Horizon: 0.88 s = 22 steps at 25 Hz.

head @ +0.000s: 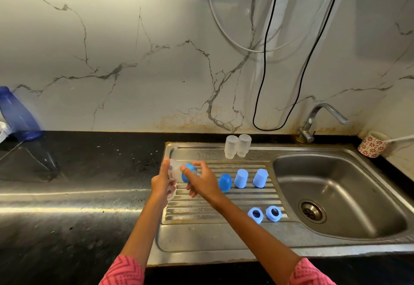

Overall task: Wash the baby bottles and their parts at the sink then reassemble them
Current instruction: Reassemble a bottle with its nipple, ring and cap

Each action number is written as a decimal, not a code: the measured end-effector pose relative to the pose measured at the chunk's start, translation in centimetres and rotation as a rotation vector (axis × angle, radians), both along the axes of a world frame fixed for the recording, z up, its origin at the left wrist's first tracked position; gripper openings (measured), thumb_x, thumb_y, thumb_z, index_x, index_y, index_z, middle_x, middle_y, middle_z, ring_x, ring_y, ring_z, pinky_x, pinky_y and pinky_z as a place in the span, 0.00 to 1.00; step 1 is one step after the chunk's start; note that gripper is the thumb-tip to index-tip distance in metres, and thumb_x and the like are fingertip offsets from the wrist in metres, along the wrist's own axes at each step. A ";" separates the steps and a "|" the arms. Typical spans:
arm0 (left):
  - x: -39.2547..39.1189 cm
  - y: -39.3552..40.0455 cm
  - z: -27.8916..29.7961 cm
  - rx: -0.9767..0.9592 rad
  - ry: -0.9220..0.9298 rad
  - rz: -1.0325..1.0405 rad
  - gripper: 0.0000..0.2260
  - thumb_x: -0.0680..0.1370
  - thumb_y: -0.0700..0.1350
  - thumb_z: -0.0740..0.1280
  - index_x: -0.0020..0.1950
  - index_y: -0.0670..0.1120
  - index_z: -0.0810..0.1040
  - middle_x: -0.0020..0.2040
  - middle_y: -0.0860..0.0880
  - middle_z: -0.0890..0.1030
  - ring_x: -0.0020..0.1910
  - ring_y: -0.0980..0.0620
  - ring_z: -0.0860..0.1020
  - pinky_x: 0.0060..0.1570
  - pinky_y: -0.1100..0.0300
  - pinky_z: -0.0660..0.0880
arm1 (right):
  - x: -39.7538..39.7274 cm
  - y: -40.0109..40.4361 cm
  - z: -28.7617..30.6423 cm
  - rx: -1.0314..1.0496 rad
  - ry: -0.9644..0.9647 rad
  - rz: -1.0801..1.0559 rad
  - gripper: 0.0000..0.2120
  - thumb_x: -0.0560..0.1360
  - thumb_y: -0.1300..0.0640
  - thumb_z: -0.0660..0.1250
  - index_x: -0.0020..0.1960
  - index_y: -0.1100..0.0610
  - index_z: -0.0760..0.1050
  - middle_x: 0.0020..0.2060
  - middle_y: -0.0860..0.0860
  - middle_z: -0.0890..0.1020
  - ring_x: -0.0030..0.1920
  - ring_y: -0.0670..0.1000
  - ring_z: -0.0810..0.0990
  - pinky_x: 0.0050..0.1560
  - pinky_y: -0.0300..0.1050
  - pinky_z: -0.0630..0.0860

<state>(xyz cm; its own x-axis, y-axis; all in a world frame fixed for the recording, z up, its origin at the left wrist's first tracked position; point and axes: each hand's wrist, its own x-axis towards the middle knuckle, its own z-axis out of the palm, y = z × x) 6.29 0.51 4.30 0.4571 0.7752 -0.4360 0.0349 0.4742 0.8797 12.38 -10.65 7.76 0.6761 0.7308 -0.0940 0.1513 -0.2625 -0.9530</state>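
Stainless steel was the material of the sink unit (280, 243), set in a black counter (67, 206), and I watched the work over its ribbed drainboard (224, 204). The left hand (161, 181) held a clear baby bottle (175, 172) on its side above the left end of the drainboard, with the fingers curled round the body. The right hand (202, 180) gripped a blue collar (189, 172) at the mouth of this bottle, thumb and fingers bent around it. Two other clear bottles (237, 146) stood upside down, touching each other, at the back edge of the drainboard. Three blue caps (242, 178) stood mouth down in a row just to the right of the right hand. Two blue screw rings (264, 214) lay near the front, beside the basin (336, 195). A tap (318, 121) rose behind the basin, and a flowered cup (373, 143) stood at the far right. A blue water bottle (18, 114) leaned at the far left.
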 end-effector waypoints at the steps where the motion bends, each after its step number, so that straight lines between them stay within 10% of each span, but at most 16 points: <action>1: 0.0 0.2 0.3 -0.085 -0.022 -0.021 0.25 0.74 0.63 0.63 0.53 0.41 0.77 0.44 0.42 0.79 0.39 0.49 0.77 0.38 0.59 0.74 | 0.3 -0.1 -0.2 -0.017 -0.262 0.023 0.24 0.75 0.44 0.67 0.63 0.58 0.68 0.45 0.53 0.79 0.37 0.45 0.78 0.37 0.29 0.74; 5: 0.0 0.4 0.3 -0.209 -0.051 -0.020 0.26 0.72 0.63 0.66 0.56 0.42 0.75 0.43 0.44 0.79 0.37 0.52 0.77 0.37 0.62 0.74 | 1.7 -0.3 -0.7 -0.104 -0.787 0.119 0.25 0.74 0.42 0.67 0.61 0.60 0.73 0.46 0.53 0.81 0.40 0.43 0.73 0.38 0.27 0.65; 14: -5.4 1.3 -1.3 -0.154 0.136 0.073 0.27 0.75 0.66 0.58 0.49 0.41 0.77 0.39 0.45 0.78 0.29 0.54 0.68 0.26 0.64 0.64 | 0.0 3.1 -3.1 0.066 -0.306 0.177 0.20 0.70 0.51 0.74 0.57 0.60 0.76 0.47 0.53 0.82 0.44 0.48 0.81 0.43 0.33 0.79; 17: -8.5 3.4 -0.9 -0.226 0.067 0.233 0.16 0.80 0.52 0.58 0.50 0.41 0.77 0.43 0.45 0.77 0.29 0.55 0.67 0.18 0.69 0.63 | -0.6 6.1 -2.2 0.099 -0.218 0.188 0.20 0.66 0.54 0.77 0.54 0.61 0.78 0.47 0.54 0.83 0.45 0.50 0.83 0.48 0.43 0.82; 22: -12.5 4.3 -1.6 -0.126 -0.054 0.386 0.13 0.80 0.35 0.56 0.60 0.50 0.69 0.52 0.43 0.74 0.35 0.52 0.72 0.19 0.71 0.66 | -3.1 11.7 -3.6 -0.189 -0.555 0.335 0.23 0.67 0.46 0.76 0.52 0.62 0.78 0.47 0.56 0.81 0.43 0.50 0.77 0.45 0.42 0.74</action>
<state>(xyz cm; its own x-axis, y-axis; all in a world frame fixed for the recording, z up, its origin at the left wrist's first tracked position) -6.16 4.77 2.75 0.1675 0.8366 -0.5216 -0.2112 0.5472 0.8099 9.27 1.09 4.17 0.4011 0.9144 0.0553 0.7071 -0.2707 -0.6533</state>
